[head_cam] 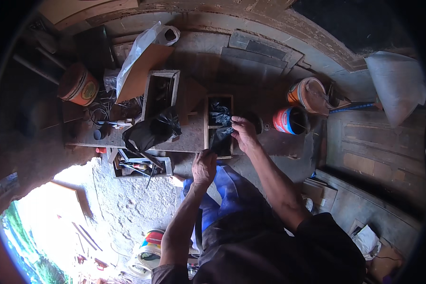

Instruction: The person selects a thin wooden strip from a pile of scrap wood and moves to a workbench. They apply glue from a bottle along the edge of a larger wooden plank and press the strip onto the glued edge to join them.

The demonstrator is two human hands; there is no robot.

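Observation:
A narrow wooden box (206, 122) with a crosspiece lies across the near edge of the workbench, and crumpled black plastic (220, 136) fills part of it. My right hand (244, 133) is over the box's right side, its fingers closed on the black plastic near the crosspiece. At the box's near left corner is my left hand (203, 167), fingers bent; whether it grips the plastic or the box's rim cannot be told. Left of the box, a black plastic bag (151, 131) rests on the bench.
A wooden tray (179, 80) and a cardboard piece (145, 65) stand at the back left. Below the bench edge sits a toolbox (168, 167) with hand tools. To the right are a red and blue paint can (284, 120) and an orange bucket (296, 92).

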